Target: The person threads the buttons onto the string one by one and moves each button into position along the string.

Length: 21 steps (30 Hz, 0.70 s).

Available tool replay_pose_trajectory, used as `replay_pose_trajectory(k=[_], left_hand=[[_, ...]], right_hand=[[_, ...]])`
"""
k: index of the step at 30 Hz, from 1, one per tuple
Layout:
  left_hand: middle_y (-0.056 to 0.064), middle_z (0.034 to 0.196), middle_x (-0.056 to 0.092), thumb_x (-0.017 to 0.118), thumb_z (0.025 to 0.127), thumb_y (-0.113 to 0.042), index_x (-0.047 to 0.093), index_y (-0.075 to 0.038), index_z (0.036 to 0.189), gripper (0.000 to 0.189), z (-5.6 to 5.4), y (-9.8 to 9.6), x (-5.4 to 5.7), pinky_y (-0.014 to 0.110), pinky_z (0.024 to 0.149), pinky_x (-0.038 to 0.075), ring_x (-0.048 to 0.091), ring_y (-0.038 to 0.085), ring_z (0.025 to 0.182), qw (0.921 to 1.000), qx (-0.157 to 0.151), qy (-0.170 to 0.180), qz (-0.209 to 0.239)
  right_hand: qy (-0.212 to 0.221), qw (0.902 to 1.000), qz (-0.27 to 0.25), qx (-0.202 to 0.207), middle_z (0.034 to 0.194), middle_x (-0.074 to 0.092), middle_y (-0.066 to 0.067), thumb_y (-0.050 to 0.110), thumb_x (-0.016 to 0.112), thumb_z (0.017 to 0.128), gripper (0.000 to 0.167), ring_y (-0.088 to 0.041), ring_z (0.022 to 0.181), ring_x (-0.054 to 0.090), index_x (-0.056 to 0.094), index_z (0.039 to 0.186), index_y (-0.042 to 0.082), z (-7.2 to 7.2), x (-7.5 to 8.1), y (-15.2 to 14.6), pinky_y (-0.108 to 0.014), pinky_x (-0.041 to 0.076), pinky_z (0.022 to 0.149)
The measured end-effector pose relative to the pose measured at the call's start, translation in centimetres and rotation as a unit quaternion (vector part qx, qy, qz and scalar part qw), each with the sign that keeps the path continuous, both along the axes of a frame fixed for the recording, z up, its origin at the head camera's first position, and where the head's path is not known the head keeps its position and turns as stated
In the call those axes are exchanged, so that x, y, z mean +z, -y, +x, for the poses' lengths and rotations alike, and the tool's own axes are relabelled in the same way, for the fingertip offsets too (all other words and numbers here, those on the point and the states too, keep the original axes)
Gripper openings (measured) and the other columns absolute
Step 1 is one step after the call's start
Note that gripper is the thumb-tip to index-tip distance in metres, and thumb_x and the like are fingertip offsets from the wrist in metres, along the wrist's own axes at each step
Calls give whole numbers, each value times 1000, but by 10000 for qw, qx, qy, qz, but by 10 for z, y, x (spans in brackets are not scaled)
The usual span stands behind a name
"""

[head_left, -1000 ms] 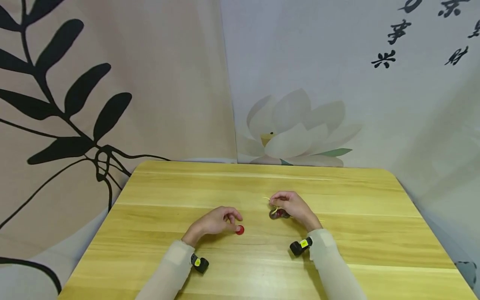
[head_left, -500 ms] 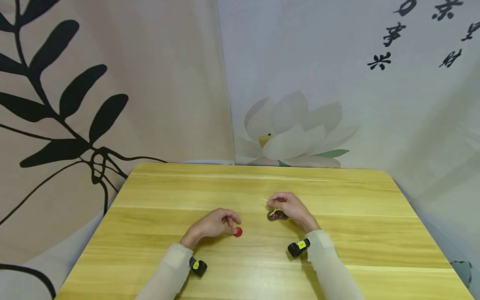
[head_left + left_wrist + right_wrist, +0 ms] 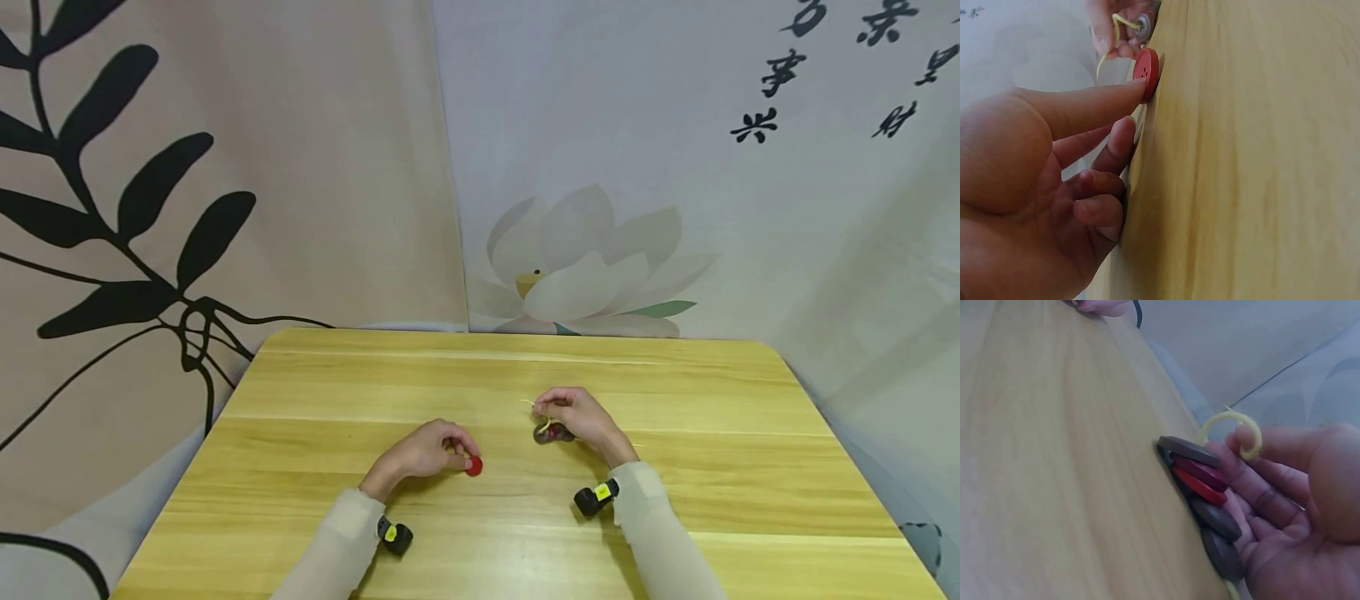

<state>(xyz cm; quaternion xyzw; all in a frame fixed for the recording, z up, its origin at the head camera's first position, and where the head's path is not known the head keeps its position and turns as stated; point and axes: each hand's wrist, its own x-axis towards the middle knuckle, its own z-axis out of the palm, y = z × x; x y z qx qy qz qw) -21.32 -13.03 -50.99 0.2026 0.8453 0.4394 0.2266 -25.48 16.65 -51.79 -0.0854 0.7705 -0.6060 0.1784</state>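
Observation:
My left hand (image 3: 427, 450) pinches a round red button (image 3: 1147, 75) at the table. Its thumb lies against the face with small holes, and the button is tilted up on edge; the index fingertip is mostly hidden in the left wrist view. Farther right, my right hand (image 3: 588, 418) holds a yellow cord (image 3: 1249, 428) between thumb and index finger, the free end curling up past the fingertips. Several brown and red buttons (image 3: 1200, 481) are strung on that cord in a leaning row beside the curled fingers, on the table.
Both hands work over the wooden table (image 3: 480, 542), whose far edge meets a printed cloth backdrop (image 3: 337, 167). A black camera is strapped at each wrist. The cord's tail (image 3: 1232, 590) runs out below the last strung button.
My left index finger has come down onto the red button, which was flat beside the thumb and is now tilted. The right hand keeps its hold on the cord. The head view shifts slightly.

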Motion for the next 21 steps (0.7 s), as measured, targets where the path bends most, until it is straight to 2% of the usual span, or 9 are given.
replay_pose_trajectory(k=[15,21], left_hand=[[1,80,61,73,90,-16,70,-13,87,5,0,0,0,25,61,39,48,15,71,9999,107,90,65],[1,78,59,73,91,-17,70,-12,86,8,1,0,1,23,57,35,45,14,66,9996,211,153,109]], right_hand=[[148,9997,-152,-74,101,70,-12,13,60,99,21,-19,90,66,67,110,-4,1,-4,2,-30,54,67],[208,9992,-274,-203,102,69,-12,11,60,98,21,-20,91,65,67,110,-5,4,-3,4,-33,56,72]])
